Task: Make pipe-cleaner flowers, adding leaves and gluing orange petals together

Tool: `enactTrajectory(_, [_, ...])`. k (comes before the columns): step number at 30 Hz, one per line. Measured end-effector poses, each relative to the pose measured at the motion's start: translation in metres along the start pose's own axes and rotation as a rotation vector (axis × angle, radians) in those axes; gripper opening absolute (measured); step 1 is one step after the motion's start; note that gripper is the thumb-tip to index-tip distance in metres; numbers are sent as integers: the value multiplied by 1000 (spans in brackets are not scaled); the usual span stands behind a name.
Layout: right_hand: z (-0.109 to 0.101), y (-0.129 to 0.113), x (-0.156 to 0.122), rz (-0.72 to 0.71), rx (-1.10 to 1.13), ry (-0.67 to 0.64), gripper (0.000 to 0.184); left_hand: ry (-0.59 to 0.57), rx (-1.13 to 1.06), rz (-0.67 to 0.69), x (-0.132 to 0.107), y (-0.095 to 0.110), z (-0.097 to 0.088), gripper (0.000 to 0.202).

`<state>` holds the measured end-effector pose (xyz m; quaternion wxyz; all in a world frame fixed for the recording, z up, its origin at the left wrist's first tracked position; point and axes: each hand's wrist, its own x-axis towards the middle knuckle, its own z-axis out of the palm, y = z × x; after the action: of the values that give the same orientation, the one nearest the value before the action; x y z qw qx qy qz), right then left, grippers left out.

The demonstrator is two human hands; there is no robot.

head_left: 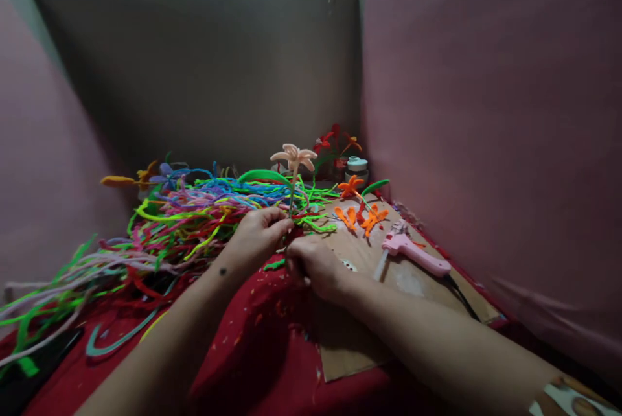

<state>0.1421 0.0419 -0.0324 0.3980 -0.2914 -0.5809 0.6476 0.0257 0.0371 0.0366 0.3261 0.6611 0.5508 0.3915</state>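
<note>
A pale peach pipe-cleaner flower (294, 157) stands upright on a thin stem. My left hand (260, 231) is closed around the lower part of that stem. My right hand (315, 267) is closed just below and to the right of it, fingers pinched at the stem's base; what it grips is hidden. Both hands hover over a red cloth (253, 338) at the edge of a brown cardboard sheet (369, 260).
A big tangle of coloured pipe cleaners (184, 215) lies left of my hands. Orange flower pieces (362, 215) and a pink glue gun (415, 254) rest on the cardboard. Red flowers (335, 140) and a small jar (357, 166) stand at the back. Pink walls close both sides.
</note>
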Motion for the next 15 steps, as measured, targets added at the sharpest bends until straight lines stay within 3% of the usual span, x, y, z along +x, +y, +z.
enactTrajectory(3, [5,-5,-11,57,-166,-355,13,-100,30,-109,28,16,11,18])
enactTrajectory(5, [9,-6,-16,43,-445,-626,10,-116,42,-121,45,21,26,23])
enactTrajectory(7, [12,-5,-16,89,-583,-773,18,-131,47,-139,59,20,44,27])
enactTrajectory(10, [15,-3,-12,171,-658,-876,23,-116,82,-181,79,12,70,29])
enactTrajectory(15, [19,-4,-7,97,-547,-917,27,-142,185,-253,105,-8,97,17])
